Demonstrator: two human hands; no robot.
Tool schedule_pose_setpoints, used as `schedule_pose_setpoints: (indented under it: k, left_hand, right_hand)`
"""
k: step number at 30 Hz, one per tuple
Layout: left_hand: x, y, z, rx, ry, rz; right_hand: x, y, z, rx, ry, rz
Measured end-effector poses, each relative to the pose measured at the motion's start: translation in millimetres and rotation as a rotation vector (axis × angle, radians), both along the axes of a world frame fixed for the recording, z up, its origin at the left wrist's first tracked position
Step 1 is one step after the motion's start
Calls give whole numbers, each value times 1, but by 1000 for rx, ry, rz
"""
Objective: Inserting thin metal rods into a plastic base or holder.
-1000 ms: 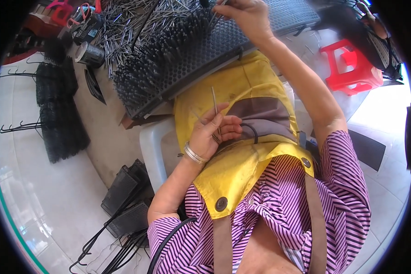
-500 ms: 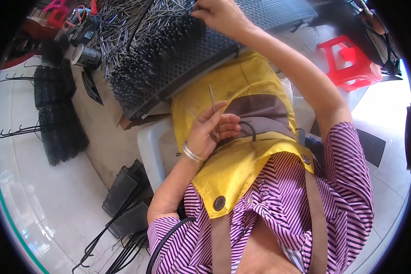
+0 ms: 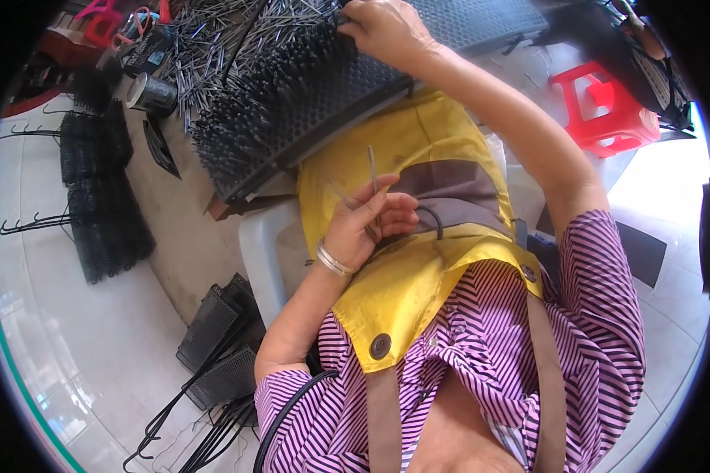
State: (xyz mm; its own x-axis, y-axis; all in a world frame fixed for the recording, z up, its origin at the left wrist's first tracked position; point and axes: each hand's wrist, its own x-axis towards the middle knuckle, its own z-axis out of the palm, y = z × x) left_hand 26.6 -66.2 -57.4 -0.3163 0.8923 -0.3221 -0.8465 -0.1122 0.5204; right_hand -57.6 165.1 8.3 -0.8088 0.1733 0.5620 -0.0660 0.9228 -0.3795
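My left hand [image 3: 364, 223] is closed over my lap with thin metal rods in its fingers. One rod [image 3: 372, 163] sticks up between thumb and forefinger; another beside it is blurred. Farther off, my right hand [image 3: 393, 33] reaches to a black perforated board [image 3: 355, 98], its thumb and fingertips pinched together at the edge of the upright dark pins [image 3: 237, 110]. Whatever those fingertips hold is too small to make out. The pins stand densely over the board's left part, and bare rows of holes show on its right.
Behind the pins lies a heap of loose rods [image 3: 205, 47]. A tin can [image 3: 151, 95] rests left of the board. Black mesh pieces with hooks [image 3: 106, 197] lie on the left floor, black panels [image 3: 209, 323] nearer me. A red plastic stool [image 3: 603, 106] stands right.
My right hand has shifted slightly right and nearer along the board, still pinched. My left hand has barely moved and keeps its rods.
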Motion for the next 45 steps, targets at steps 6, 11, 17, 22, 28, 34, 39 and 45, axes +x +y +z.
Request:
schedule_pose_setpoints:
  k: [6,11,17,22,28,34,39,45]
  left_hand:
    - [-2,1,1,1,-9,-7]
    - [-2,0,-1,31,-25,-2]
    - [-3,0,-3,40,-29,-14]
    - [-1,0,-3,44,-42,-17]
    - [-3,1,0,17,-55,6]
    - [-3,1,3,24,-43,-11]
    - [1,4,13,-86,83,-114]
    - [7,5,14,-136,164,-127]
  right_hand:
    - [1,2,-3,91,-52,39]
    - [-4,2,11,233,-70,101]
    - [-18,2,12,264,-51,183]
    - [10,-6,23,291,-237,190]
    - [35,-10,-3,239,181,149]
    - [110,-56,-9,-855,-545,317]
    - [116,-66,-9,-998,-597,332]
    - [113,-81,-10,-823,-481,536]
